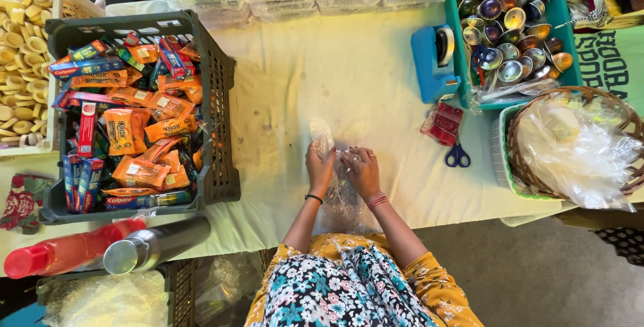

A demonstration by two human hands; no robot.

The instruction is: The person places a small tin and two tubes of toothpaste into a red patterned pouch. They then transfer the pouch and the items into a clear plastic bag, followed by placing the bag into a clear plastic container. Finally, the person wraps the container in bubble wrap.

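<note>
A long table (376, 79) under a pale cloth fills the room's middle, and on its left sits a dark crate (218, 99) heaped with orange sachets and toothpaste boxes. Far right, a wicker basket (516, 159) holds clear wrap, behind it a teal tray (560, 18) of shiny little bowls. At the table's near edge, left hand (320, 166) and right hand (363, 169) are close together, both gripping a clear plastic bag (339, 199). Blue-handled scissors (457, 156) lie just right of them.

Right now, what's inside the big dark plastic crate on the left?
The dark plastic crate is heaped with orange snack packets and red-and-blue toothpaste boxes. Anything below that top layer, and the crate's bottom, is covered and cannot be seen.
</note>
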